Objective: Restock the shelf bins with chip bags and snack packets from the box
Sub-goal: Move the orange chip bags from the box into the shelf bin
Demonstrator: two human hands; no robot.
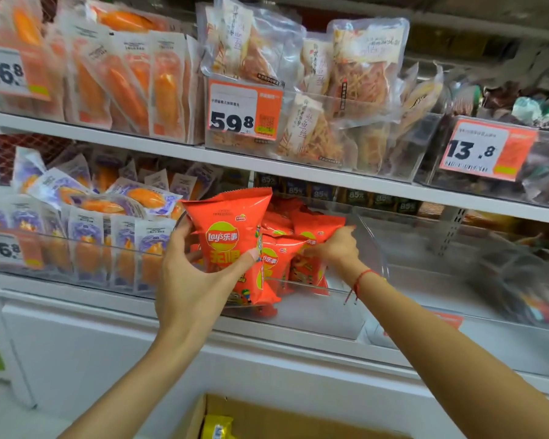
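Observation:
My left hand (192, 280) grips an orange-red Lay's chip bag (232, 236) upright at the front left of a clear plastic bin (373, 245) on the lower shelf. Several more orange chip bags (298, 245) stand inside that bin. My right hand (335, 248) reaches into the bin and pinches the top of one of those bags (314, 232). The cardboard box (286, 419) lies open below at the bottom edge, with a yellow packet (216, 427) showing inside.
Left of the bin is a bin of purple-and-white snack packets (86, 232). The upper shelf holds orange packets (118, 83), clear bags of shredded snacks (324, 99) and dark packets (520, 144) behind price tags. To the right stands another clear bin (488, 267).

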